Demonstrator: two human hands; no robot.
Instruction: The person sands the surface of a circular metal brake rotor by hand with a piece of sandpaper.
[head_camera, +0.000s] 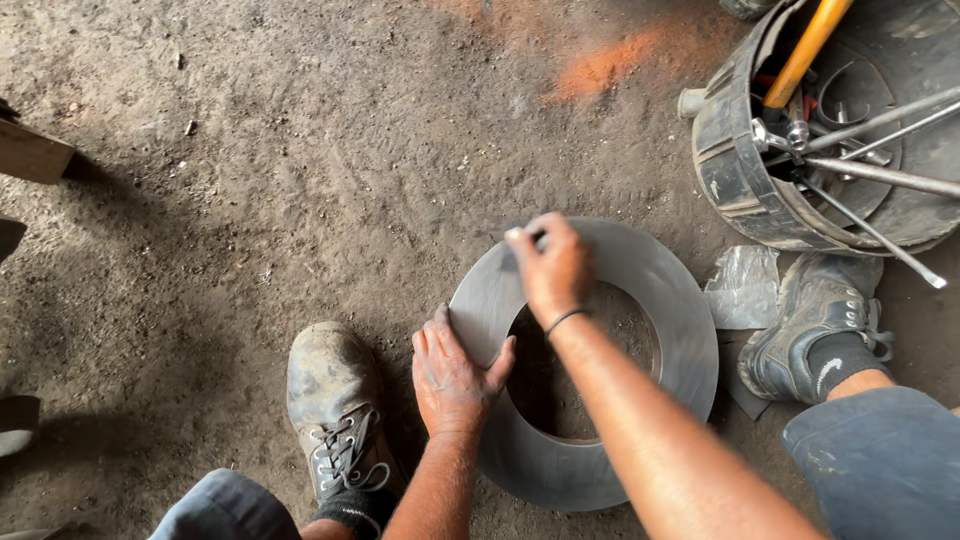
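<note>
left hand (452, 370) flat on metal ring (660, 290); right hand (550, 265) pinching small tool; dirt floor (250, 200)

The one camera is sitting on my head, looking almost straight down at the dirt floor (250, 200) between my feet; it is hanging close, my forearms filling the lower edge; my left hand (452, 375) and right hand (552, 268) are lying near the middle; no second view is sharing this ground.
</note>
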